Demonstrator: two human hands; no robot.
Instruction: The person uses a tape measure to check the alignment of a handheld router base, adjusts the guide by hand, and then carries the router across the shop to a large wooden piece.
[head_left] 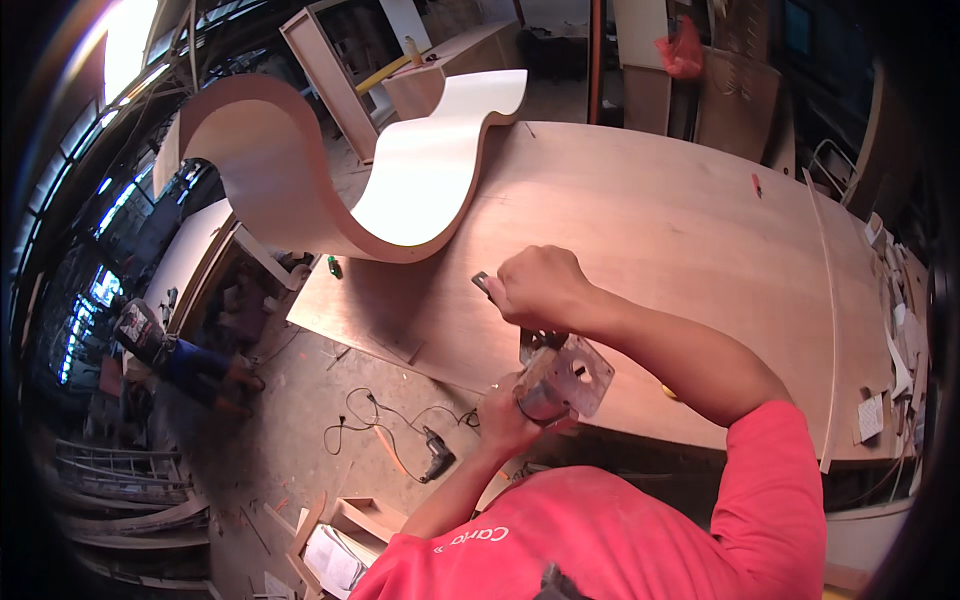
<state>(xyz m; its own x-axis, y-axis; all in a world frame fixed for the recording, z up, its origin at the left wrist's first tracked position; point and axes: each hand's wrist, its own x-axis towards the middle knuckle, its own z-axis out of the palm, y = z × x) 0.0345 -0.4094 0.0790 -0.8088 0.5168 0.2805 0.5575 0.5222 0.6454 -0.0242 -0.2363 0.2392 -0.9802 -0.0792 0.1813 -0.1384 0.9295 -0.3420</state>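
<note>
My left hand is wrapped round the body of a trim router. Its square metal base plate faces up and to the right, with a hole in it. Just above the router, my right hand is closed in a fist. From that fist a short, flat dark metal wrench sticks out to the left; the rest of it is hidden by my fingers. Both hands are over the near edge of a large plywood sheet.
A big S-curved wooden panel stands on the sheet's far left. On the sheet lie a green item, a small red tool and a thin wood strip. A corded drill lies on the floor. Another person is at the left.
</note>
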